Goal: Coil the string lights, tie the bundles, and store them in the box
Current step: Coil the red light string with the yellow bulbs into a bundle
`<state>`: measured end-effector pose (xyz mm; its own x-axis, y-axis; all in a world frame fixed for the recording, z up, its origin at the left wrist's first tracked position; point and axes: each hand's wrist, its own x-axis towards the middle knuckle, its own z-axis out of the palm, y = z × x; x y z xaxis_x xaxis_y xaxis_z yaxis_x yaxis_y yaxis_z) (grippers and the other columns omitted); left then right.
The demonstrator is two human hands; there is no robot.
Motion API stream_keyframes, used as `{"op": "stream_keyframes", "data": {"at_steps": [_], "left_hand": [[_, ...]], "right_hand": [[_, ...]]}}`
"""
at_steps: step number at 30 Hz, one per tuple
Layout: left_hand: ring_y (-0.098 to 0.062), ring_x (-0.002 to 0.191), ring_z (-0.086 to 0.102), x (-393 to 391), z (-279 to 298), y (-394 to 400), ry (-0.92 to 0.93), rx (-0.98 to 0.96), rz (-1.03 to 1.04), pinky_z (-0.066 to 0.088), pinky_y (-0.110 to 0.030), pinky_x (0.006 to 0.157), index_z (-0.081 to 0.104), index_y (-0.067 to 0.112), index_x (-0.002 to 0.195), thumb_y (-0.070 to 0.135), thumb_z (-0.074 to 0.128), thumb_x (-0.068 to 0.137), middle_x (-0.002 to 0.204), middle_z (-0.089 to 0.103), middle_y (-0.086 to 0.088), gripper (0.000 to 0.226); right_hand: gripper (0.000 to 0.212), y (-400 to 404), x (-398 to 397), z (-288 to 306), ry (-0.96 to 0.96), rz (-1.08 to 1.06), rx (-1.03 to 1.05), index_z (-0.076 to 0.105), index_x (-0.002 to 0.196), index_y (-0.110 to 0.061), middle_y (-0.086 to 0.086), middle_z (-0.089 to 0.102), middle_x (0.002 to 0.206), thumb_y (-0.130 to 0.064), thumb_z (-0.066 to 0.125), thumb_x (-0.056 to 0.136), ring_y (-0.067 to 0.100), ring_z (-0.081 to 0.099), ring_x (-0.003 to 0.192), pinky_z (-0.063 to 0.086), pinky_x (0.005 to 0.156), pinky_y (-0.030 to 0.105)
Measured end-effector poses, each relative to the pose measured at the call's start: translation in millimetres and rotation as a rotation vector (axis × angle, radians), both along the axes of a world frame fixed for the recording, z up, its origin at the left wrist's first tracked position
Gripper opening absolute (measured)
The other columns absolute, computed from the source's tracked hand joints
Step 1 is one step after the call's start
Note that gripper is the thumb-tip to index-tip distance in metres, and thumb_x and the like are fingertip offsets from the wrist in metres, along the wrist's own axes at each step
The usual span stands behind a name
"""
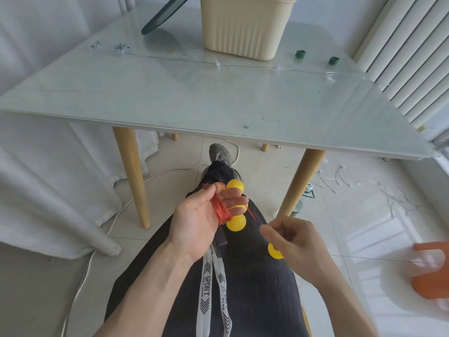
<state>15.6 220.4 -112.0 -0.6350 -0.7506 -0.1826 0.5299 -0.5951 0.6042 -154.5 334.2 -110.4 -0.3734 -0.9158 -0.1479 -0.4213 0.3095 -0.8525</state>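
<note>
Both hands are mid-coil at lower centre: my left hand (201, 215) grips the gathered yellow balls (235, 222) and red tassel (221, 210), my right hand (291, 237) pinches the red cord (254, 216), winding next.

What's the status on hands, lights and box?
Left hand grips yellow ball lights and red tassel. Right hand pinches the red cord. Beige box on table, unobstructed.

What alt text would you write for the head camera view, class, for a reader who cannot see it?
Seated person's left hand holds yellow ball lights with a red tassel above their lap; the right hand pinches the string. Ahead, a beige box stands on a glass table.
</note>
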Motion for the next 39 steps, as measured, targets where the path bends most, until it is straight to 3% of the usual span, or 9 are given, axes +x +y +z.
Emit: {"op": "stream_keyframes", "data": {"at_steps": [3, 10, 13, 18, 24, 27, 29, 33, 39], "left_hand": [[-0.042, 0.102, 0.068, -0.3, -3.9, -1.3, 0.026, -0.028, -0.021, 0.057, -0.040, 0.081, 0.058, 0.008, 0.094, 0.018, 0.054, 0.087, 0.112, 0.067, -0.026, 0.013], [-0.053, 0.117, 0.057, -8.7, -11.7, 10.2, 0.012, -0.181, -0.127, 0.046, -0.053, 0.103, 0.049, -0.008, 0.126, 0.023, 0.065, 0.079, 0.126, 0.056, -0.040, 0.059], [-0.040, 0.102, 0.066, -12.5, -9.5, 16.8, -0.114, -0.223, -0.180, 0.055, -0.039, 0.087, 0.047, -0.009, 0.127, 0.027, 0.065, 0.077, 0.117, 0.063, -0.033, 0.065], [-0.021, 0.070, 0.063, -12.1, 2.6, 17.6, -0.357, -0.433, -0.328, 0.045, -0.028, 0.064, 0.059, 0.004, 0.104, 0.027, 0.053, 0.089, 0.080, 0.068, -0.001, 0.028], [-0.014, 0.056, 0.032, -3.5, 10.1, 10.7, -0.593, -0.677, -0.456, 0.026, -0.027, 0.056, 0.045, 0.015, 0.071, 0.034, 0.053, 0.097, 0.061, 0.039, -0.004, 0.033], [-0.009, 0.056, 0.039, -0.8, 9.4, 6.2, -0.774, -0.804, -0.466, 0.033, -0.028, 0.060, 0.047, 0.007, 0.073, 0.035, 0.060, 0.095, 0.059, 0.042, 0.008, 0.038], [-0.018, 0.065, 0.052, 2.2, 6.6, 2.8, -0.834, -0.874, -0.457, 0.045, -0.037, 0.069, 0.052, -0.003, 0.079, 0.044, 0.062, 0.092, 0.068, 0.055, -0.005, 0.049], [-0.013, 0.061, 0.048, 10.0, 3.4, -0.1, -0.759, -0.852, -0.418, 0.041, -0.030, 0.064, 0.054, 0.003, 0.074, 0.041, 0.063, 0.091, 0.063, 0.050, 0.002, 0.043], [-0.012, 0.044, 0.031, 13.5, -1.2, -0.2, -0.639, -0.676, -0.447, 0.033, -0.021, 0.049, 0.048, -0.001, 0.077, 0.023, 0.049, 0.104, 0.050, 0.038, 0.001, 0.037]], "right_hand": [[0.025, 4.3, 12.7, 7.3, 0.115, 0.120, 0.034, 0.067, 0.066, -0.025, -0.012, 0.050, 0.051, -0.032, 0.069, 0.090, 0.005, 0.041, 0.049, 0.034, 0.050, 0.016], [0.024, -3.2, 25.9, 23.5, 0.332, 0.269, -0.012, 0.067, 0.071, -0.019, -0.011, 0.052, 0.052, -0.031, 0.066, 0.091, 0.009, 0.043, 0.050, 0.035, 0.051, 0.018], [0.021, -8.8, 26.2, 32.6, 0.414, 0.347, -0.075, 0.061, 0.070, -0.026, -0.017, 0.048, 0.057, -0.022, 0.063, 0.090, 0.005, 0.049, 0.059, 0.035, 0.054, 0.017], [0.016, -21.8, 18.3, 34.0, 0.557, 0.432, -0.089, 0.065, 0.084, -0.022, -0.012, 0.047, 0.083, -0.015, 0.057, 0.095, 0.008, 0.050, 0.070, 0.042, 0.063, 0.024], [0.020, -33.9, 1.0, 28.9, 0.418, 0.369, -0.151, 0.065, 0.077, -0.026, -0.012, 0.058, 0.073, -0.009, 0.075, 0.075, 0.007, 0.055, 0.066, 0.043, 0.056, 0.017], [0.026, -33.1, -3.6, 19.5, 0.339, 0.332, -0.115, 0.062, 0.073, -0.032, -0.012, 0.060, 0.070, -0.011, 0.077, 0.074, 0.005, 0.057, 0.064, 0.042, 0.057, 0.013], [0.016, -31.8, -4.3, 12.4, 0.349, 0.345, -0.146, 0.062, 0.074, -0.033, -0.013, 0.059, 0.072, -0.027, 0.077, 0.075, 0.006, 0.057, 0.067, 0.042, 0.058, 0.013], [0.029, -24.8, -4.8, 0.0, 0.239, 0.367, -0.132, 0.062, 0.074, -0.036, -0.013, 0.058, 0.076, -0.065, 0.064, 0.081, 0.009, 0.056, 0.070, 0.040, 0.062, 0.012], [0.031, -11.1, -7.4, -3.2, -0.024, 0.254, -0.040, 0.063, 0.074, -0.024, -0.008, 0.062, 0.060, -0.052, 0.062, 0.087, 0.007, 0.053, 0.055, 0.043, 0.054, 0.024]]}}
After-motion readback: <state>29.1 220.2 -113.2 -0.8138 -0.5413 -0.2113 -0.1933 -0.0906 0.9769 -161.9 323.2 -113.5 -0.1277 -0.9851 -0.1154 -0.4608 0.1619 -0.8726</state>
